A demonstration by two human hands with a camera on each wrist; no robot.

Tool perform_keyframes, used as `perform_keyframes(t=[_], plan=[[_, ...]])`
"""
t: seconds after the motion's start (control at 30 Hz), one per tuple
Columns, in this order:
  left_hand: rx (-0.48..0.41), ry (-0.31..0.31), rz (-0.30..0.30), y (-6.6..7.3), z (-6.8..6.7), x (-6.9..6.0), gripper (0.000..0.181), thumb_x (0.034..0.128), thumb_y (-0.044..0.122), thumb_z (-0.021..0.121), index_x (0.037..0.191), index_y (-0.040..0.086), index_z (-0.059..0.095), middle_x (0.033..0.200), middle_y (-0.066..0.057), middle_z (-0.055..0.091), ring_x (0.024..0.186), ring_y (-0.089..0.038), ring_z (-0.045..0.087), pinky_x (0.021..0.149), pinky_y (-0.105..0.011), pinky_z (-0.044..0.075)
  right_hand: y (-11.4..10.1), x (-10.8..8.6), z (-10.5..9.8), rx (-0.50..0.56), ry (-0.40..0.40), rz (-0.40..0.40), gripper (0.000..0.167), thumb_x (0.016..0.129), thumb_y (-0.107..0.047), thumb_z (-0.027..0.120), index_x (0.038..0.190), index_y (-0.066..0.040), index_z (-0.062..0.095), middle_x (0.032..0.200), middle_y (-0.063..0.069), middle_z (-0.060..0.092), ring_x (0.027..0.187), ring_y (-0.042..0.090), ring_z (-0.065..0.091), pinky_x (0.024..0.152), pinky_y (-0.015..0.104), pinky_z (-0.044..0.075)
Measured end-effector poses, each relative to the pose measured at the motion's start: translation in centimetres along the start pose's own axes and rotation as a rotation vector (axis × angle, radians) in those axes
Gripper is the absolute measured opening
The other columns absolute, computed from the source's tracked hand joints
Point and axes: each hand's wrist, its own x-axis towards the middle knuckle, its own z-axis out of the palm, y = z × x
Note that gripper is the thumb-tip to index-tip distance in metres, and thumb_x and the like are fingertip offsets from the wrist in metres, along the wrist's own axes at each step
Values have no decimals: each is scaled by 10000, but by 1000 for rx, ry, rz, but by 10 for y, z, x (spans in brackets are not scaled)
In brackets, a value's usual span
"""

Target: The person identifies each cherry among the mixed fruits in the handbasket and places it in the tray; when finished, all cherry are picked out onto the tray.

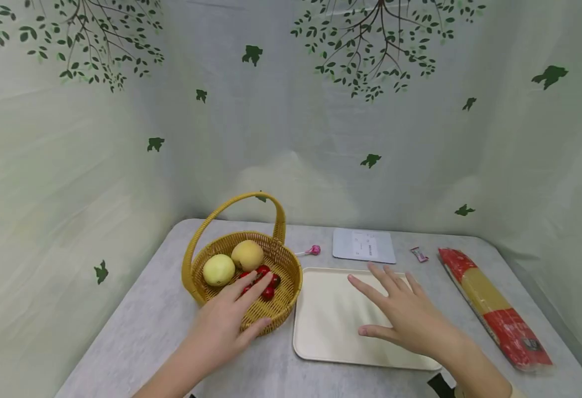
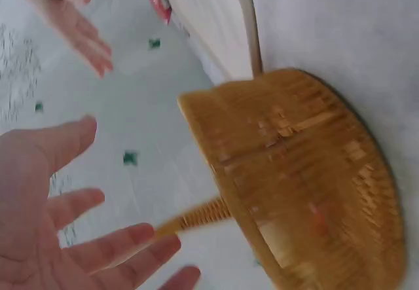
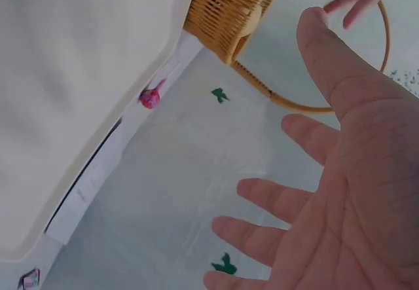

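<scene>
In the head view my left hand (image 1: 226, 323) hovers over the front of a yellow wicker basket (image 1: 291, 301), fingers spread and holding nothing. Inside the basket lie two round pale yellow fruits, one at the left (image 1: 218, 270) and one behind it (image 1: 247, 255), beside several small red fruits (image 1: 268, 293) partly hidden by my fingers. My right hand (image 1: 405, 315) is held above a cream tray (image 1: 325, 326), its fingers apart with nothing between them. The left wrist view is blurred and shows the basket's side (image 2: 294, 172) beyond my fingers.
Behind the tray lie a pink lollipop (image 1: 313, 250), a grey-white flat box (image 1: 362, 245) and a small wrapped candy (image 1: 419, 254). A long red and yellow packet (image 1: 494, 307) lies along the right side of the table. The basket's tall handle (image 1: 279, 221) arches upward.
</scene>
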Motion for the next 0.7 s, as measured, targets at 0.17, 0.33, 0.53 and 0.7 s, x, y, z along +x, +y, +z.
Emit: perform_keyframes(t=[0.17,0.33,0.53,0.7], plan=[[-127,103,-232,-17,-13,-23,656,926,250,865,1525,212,598,1096,2,661,790,-66,591,617,-219,529,-2,4,-2,61,-22,-42,861,938,-773,586,1682,-432,321,1701,170,408,1492,449,490,1160,817,320],[-249,170,-413,-46,-20,-43,326,933,104,829,1234,134,706,1004,-21,667,922,-169,710,650,-186,589,-6,11,-3,125,-83,-59,831,957,-659,686,1675,-405,356,1671,164,452,1494,424,498,1172,782,346],[-367,153,-508,-96,-17,-47,333,1010,130,737,1336,126,667,1256,-150,733,1094,-340,778,732,-229,623,-12,18,-2,170,-124,-84,794,968,-648,685,1658,-373,404,1653,165,477,1482,407,514,1169,739,392],[-683,21,-539,-137,-8,-40,544,1111,223,613,1619,117,451,1619,-241,473,1301,-288,697,889,-336,657,-18,21,2,199,-140,-117,763,969,-559,744,1639,-344,448,1612,173,526,1437,409,555,1142,710,439]])
